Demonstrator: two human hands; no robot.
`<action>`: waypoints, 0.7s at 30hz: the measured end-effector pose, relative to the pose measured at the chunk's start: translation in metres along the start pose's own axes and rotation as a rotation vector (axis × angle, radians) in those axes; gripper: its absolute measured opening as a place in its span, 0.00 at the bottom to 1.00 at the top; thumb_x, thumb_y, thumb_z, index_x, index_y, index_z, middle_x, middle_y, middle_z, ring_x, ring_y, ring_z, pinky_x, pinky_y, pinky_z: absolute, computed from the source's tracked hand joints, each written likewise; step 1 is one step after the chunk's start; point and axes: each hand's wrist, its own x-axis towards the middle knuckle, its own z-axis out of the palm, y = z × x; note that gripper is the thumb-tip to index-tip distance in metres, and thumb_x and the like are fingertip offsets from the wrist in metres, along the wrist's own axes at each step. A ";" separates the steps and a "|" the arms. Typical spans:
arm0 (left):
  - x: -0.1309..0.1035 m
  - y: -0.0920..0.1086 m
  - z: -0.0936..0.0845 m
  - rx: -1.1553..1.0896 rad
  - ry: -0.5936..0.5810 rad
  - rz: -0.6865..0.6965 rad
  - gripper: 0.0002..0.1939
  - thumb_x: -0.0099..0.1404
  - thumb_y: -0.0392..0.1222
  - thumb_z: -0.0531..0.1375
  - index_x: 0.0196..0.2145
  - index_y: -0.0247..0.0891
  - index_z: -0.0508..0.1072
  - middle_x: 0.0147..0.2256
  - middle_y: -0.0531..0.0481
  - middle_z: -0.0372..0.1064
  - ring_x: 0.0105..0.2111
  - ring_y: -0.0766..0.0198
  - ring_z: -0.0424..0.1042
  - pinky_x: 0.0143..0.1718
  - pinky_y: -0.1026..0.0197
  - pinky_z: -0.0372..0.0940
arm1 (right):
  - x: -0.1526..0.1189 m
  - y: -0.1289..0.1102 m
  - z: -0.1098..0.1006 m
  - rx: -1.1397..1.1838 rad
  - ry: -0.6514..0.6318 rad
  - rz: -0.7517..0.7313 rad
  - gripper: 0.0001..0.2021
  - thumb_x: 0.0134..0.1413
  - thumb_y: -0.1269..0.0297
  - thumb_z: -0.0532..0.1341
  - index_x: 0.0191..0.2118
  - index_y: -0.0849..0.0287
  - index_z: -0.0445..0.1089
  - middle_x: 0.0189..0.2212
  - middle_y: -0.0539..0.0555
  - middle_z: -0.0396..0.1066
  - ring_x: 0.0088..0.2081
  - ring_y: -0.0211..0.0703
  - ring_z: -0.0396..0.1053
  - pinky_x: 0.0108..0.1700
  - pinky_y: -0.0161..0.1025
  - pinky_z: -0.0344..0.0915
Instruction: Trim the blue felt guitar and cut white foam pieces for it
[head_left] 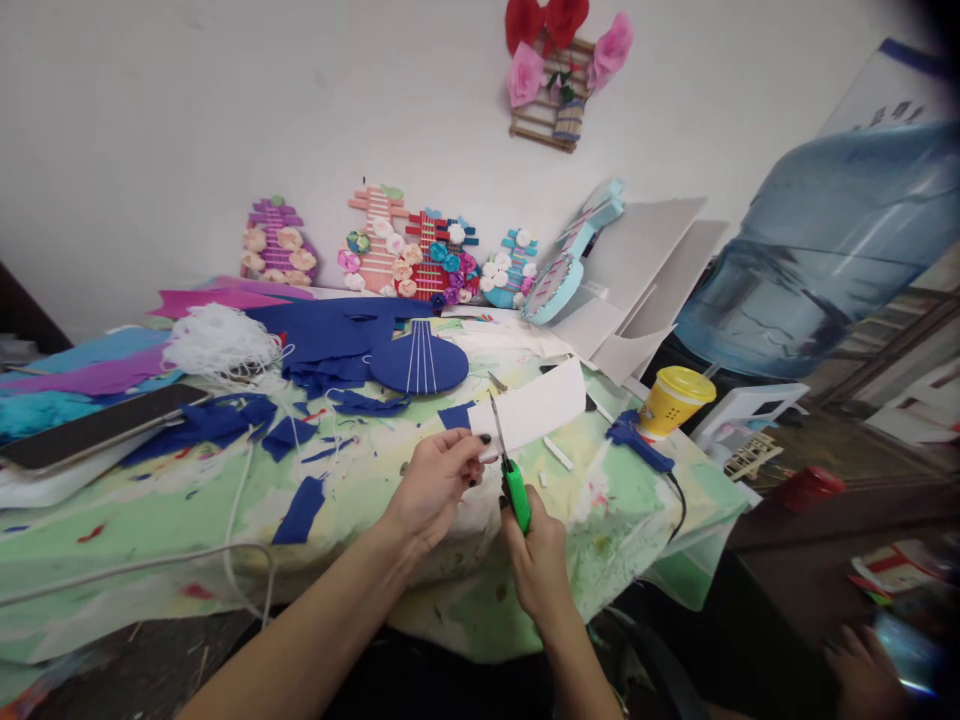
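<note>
Worktop (367,510) under a paint-marked, pale green and yellow cover, spanning nine o'clock to four o'clock; large blue water bottle (832,235) between two and three o'clock; above it, at two o'clock, a white panel (877,95) carries dark characters, too blurred and cropped to read; no brand can be made out.

Dark phone (105,428) at nine o'clock, its screen blank; left hand (427,490) at seven o'clock, thumb and fingers pinched on the near left corner of a white card (544,407); right hand (541,560) at five o'clock, curled around the green handles of a pair of scissors (516,492).

The card lies just below centre, towards four o'clock; a scissor blade crosses its left end, so the step looks like trimming; how far apart the blades stand cannot be told. This cut seems to call for a steady card, with the left fingertips clear of the blade.

Blue rounded piece (450,365) with white strings, just towards nine o'clock; yellow tub (677,400) at three o'clock, its markings unreadable; blue glue gun (639,440) beside it; small white offcut (557,453) nearer the scissors.
</note>
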 end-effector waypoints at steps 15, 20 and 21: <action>0.008 0.016 0.001 -0.188 0.024 -0.069 0.05 0.46 0.32 0.64 0.22 0.32 0.69 0.19 0.54 0.65 0.18 0.73 0.63 0.21 0.67 0.57 | -0.007 0.001 0.008 0.026 -0.013 0.007 0.08 0.56 0.65 0.50 0.38 0.59 0.64 0.20 0.47 0.62 0.22 0.37 0.60 0.26 0.32 0.54; 0.011 0.012 -0.004 -0.135 0.013 -0.080 0.04 0.47 0.33 0.63 0.21 0.32 0.70 0.19 0.51 0.68 0.17 0.70 0.66 0.21 0.66 0.59 | -0.004 0.003 0.009 0.024 -0.034 0.045 0.08 0.57 0.63 0.50 0.37 0.59 0.63 0.18 0.45 0.60 0.20 0.37 0.59 0.24 0.33 0.52; 0.011 0.012 -0.004 -0.129 0.010 -0.077 0.04 0.47 0.33 0.63 0.21 0.32 0.70 0.19 0.51 0.68 0.17 0.70 0.66 0.21 0.67 0.59 | -0.002 0.002 0.009 0.020 -0.034 0.053 0.08 0.57 0.63 0.50 0.37 0.59 0.64 0.18 0.45 0.60 0.20 0.37 0.59 0.24 0.33 0.51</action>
